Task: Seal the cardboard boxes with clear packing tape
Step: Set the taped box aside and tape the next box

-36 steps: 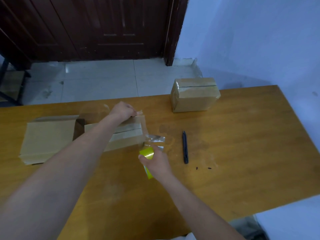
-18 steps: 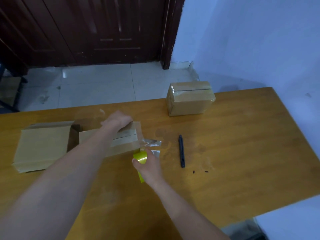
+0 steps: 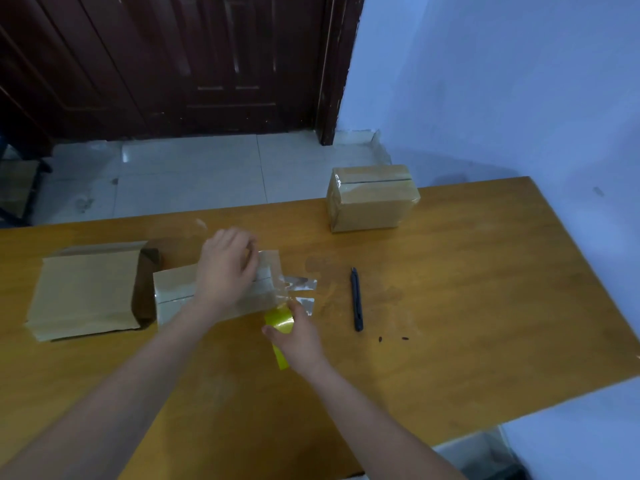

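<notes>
Middle box (image 3: 180,296) sits near the table's (image 3: 485,306) far edge, left of centre, directly under the left hand (image 3: 227,268). Left hand lies palm-down on the box's right half, fingers (image 3: 247,249) bent over toward the far top edge, pressing on the taped surface; whether they pinch the tape there I can't tell. Right hand (image 3: 299,336) is just off the box's near right corner, fingers curled round the yellow tape roll (image 3: 278,322), thumb on the left side of the roll. Roll touches or nearly touches the box corner; exact contact is hidden. Clear tape (image 3: 298,285) runs from the roll up across the box's right end, wrinkled and shiny, with loose glossy flaps sticking out to the right over the tabletop. Box itself: brown cardboard, flaps closed, dark seam line along the top, glossy film over its right part. Flat cardboard stack (image 3: 86,292) lies to its left, touching or just beside it, toward the table's left edge, with a dark gap between the two. Sealed box (image 3: 372,199) stands at the far edge, right of centre, well apart from both hands, tape visible over its top seam and left end. Black utility knife (image 3: 356,299) lies on the bare wood to the right of the right hand, near but not touching, pointing roughly toward the far edge. Two small dark specks (image 3: 391,338) on the wood just right of the knife's near end.
</notes>
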Available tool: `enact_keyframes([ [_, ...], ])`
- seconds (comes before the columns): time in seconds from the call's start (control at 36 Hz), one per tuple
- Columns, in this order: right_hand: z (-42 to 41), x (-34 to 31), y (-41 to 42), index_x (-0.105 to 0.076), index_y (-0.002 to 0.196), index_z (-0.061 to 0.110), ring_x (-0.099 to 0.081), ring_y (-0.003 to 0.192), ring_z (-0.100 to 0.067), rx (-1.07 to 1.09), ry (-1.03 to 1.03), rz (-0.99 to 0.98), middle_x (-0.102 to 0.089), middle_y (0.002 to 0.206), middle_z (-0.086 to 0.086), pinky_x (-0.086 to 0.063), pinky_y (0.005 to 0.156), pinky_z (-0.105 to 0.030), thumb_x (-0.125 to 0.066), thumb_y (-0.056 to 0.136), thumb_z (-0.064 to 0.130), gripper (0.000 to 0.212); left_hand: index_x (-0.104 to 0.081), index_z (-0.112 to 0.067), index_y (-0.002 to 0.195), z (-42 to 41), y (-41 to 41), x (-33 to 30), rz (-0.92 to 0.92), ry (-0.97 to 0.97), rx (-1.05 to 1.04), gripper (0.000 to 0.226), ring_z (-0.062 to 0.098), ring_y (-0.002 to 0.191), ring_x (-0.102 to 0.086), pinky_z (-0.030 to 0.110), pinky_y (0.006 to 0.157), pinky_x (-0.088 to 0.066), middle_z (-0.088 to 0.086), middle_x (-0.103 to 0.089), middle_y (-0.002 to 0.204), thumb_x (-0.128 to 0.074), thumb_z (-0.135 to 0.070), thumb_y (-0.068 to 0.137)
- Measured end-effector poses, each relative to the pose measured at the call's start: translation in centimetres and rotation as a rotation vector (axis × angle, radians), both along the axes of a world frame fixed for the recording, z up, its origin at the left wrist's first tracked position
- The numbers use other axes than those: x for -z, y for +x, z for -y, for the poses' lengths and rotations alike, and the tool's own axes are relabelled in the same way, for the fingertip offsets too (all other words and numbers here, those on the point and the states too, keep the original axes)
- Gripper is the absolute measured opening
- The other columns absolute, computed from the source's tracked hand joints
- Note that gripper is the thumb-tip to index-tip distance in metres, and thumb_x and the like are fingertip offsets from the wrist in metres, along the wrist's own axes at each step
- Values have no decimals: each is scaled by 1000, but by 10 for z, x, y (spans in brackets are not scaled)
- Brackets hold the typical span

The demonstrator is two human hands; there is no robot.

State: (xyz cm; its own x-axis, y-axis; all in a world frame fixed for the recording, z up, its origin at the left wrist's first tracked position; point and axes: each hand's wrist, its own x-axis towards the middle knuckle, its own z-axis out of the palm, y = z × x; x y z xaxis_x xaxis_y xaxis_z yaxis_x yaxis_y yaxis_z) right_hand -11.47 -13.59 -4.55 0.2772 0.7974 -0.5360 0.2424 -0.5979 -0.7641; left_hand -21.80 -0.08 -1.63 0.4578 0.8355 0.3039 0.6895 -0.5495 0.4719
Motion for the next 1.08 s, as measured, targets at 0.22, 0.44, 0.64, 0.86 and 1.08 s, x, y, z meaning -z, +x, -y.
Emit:
enact_keyframes([
  [0.22, 0, 1, -1, -34, 141, 19, -49, 117, -13, 54, 106, -51, -50, 125, 7, -36, 84, -19, -69, 86, 25, 66, -70, -7, 106, 30, -8, 19, -272, -9, 116, 48, 28, 100, -62, 35, 79, -53, 8, -68, 108, -42, -41, 86],
  [0.44, 4, -2, 0, -24, 149, 18, -38, 129, -13, 31, 97, -180, -36, 146, 0, -34, 100, -24, -51, 97, 18, 58, -34, -8, 146, 25, -22, 18, -429, -178, 259, 100, 27, 141, -29, 39, 114, -22, 9, -35, 151, -2, -78, 82],
  [0.64, 4, 2, -1, -56, 119, 10, -59, 103, -26, 94, 44, -113, -64, 112, -11, -46, 89, -37, -56, 94, 18, 26, -12, -9, 151, 32, -25, 29, -511, -144, 283, 112, 24, 147, -8, 34, 117, -3, 10, -15, 158, -1, -87, 72],
  [0.86, -3, 1, -3, -53, 128, 4, -56, 115, -25, 82, 31, -80, -61, 124, -14, -42, 93, -31, -59, 93, 23, 40, -6, -7, 151, 35, -21, 26, -538, -87, 264, 100, 23, 147, 0, 33, 118, 1, 11, -7, 159, -50, -66, 83],
  [1.08, -10, 7, -6, -58, 118, 0, -60, 104, -28, 116, -61, 16, -64, 108, -13, -45, 83, -34, -64, 90, 31, 43, -1, -8, 151, 35, -21, 23, -592, -98, 255, 100, 22, 147, 4, 31, 116, 5, 10, -2, 160, -53, -61, 84],
])
